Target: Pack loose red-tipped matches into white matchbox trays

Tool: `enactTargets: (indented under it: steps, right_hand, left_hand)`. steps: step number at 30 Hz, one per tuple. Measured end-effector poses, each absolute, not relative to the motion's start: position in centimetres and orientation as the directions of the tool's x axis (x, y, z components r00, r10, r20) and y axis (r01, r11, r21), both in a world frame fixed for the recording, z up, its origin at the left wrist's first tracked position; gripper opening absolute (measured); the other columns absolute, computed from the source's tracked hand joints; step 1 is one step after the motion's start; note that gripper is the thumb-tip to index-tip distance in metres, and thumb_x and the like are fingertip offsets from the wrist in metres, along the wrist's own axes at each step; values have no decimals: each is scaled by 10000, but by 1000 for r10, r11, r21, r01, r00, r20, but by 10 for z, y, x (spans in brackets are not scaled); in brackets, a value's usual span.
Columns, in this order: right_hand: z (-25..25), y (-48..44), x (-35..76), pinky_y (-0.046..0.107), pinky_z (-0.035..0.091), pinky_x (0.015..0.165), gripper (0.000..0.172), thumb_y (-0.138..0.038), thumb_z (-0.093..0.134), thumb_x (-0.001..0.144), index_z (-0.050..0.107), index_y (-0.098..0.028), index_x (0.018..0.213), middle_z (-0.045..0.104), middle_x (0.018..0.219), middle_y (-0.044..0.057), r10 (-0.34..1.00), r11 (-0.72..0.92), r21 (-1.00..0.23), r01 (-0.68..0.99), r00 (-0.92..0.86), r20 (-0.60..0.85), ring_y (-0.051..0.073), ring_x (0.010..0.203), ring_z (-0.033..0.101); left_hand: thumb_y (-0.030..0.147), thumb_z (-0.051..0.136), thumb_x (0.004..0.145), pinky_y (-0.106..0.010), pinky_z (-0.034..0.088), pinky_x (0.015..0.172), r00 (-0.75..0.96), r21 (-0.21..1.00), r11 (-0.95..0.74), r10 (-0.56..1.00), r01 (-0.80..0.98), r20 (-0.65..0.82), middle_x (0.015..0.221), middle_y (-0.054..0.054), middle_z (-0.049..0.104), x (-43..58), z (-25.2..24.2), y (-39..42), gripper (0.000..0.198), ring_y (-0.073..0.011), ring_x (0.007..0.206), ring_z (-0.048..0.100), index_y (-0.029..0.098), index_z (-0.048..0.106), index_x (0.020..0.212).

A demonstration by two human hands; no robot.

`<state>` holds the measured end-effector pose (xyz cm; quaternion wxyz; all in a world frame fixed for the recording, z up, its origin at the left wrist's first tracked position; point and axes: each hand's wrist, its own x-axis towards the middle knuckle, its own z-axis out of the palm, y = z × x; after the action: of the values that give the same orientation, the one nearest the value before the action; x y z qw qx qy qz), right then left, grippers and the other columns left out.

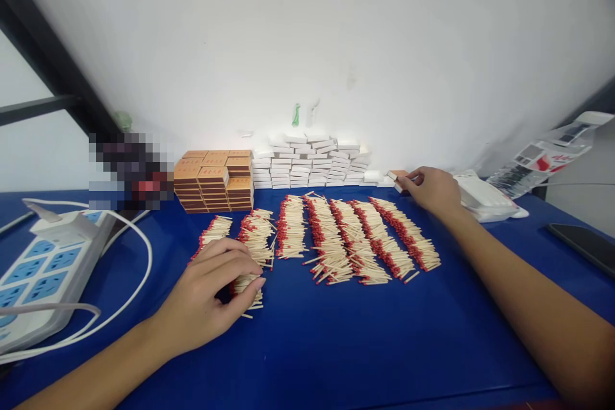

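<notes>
On the left, my left hand (216,295) curls its fingers over a bunch of red-headed matches (247,291), some showing between thumb and forefinger. Just behind that hand lie two more match piles, the nearer one (258,240) partly covered by the fingers. My right hand (432,189) reaches to the back right, with thumb and fingers closed on an orange matchbox (398,175). That box sits at the right end of a row of white match trays (310,163). Its far side is hidden by my fingers.
Several rows of matches (331,240) cross the blue table (307,346). Orange matchboxes (214,182) are stacked against the wall. At left stands a power strip (52,269) with a looping white cable. A plastic packet (542,160), white packages (487,198) and a phone (583,246) lie right.
</notes>
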<state>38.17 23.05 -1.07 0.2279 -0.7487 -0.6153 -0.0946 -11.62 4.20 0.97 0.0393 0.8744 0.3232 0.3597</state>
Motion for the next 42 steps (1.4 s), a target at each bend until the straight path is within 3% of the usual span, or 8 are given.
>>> enactTargets:
  steps: [9,22,25,27,30,34,36,42]
  right_hand:
    - [-17,226,364,355,462,729,243,-362,601,950,796,-221,975,707,996,105,910,167,-141,976,-97,404,245,820,661]
    - [34,199,339,415,493,828,243,-361,562,990,736,-193,1009,681,1020,176,837,139,-228,964,8,546,278,830,621]
    - [54,163,302,379,487,788,185,-388,624,978,712,-227,953,682,962,113,801,267,-270,925,-56,597,241,780,605]
    - [60,127,263,334,466,688,207,-418,627,1005,693,-235,934,686,925,76,805,490,-360,794,-254,536,205,730,583]
    - [53,70,200,301,469,728,125,-276,604,1033,697,-231,963,689,951,44,710,704,-403,585,-595,377,177,821,625]
    - [23,25,147,318,393,593,156,-281,632,1030,697,-181,929,680,927,56,496,868,-213,449,-801,335,186,764,613]
    - [13,23,141,327,387,586,190,-311,643,1038,705,-171,925,683,932,63,456,890,-169,424,-826,330,195,775,620]
    - [32,57,177,315,467,704,136,-308,651,1049,748,-216,1068,680,977,48,624,776,-357,520,-718,310,178,836,646]
  left_hand:
    - [90,716,938,-358,532,961,510,276,-792,574,544,640,892,5,750,-118,11,42,153,-189,1002,638,230,699,998]
    - [93,704,936,-357,562,937,489,258,-798,552,544,675,890,-5,759,-114,15,43,144,-188,971,661,224,703,996]
    - [94,713,924,-355,565,943,484,258,-798,550,545,680,897,-3,762,-113,14,42,163,-189,978,669,227,709,1019]
    - [102,727,916,-358,565,944,490,263,-798,554,541,673,913,-10,763,-112,14,41,176,-194,992,670,224,706,1042]
    - [180,798,880,-404,556,987,514,269,-808,552,524,657,1023,-52,765,-112,14,37,268,-226,1065,668,214,697,1125]
    - [382,884,804,-558,473,1143,587,257,-801,579,541,566,1379,-145,655,-112,14,32,525,-336,1314,588,220,677,1258]
    - [427,891,788,-597,434,1182,623,256,-797,591,546,512,1485,-154,581,-112,12,31,533,-370,1404,518,232,688,1241]
    - [367,871,803,-606,439,1182,635,279,-800,594,532,493,1513,-128,580,-110,7,30,380,-374,1448,469,258,720,1134]
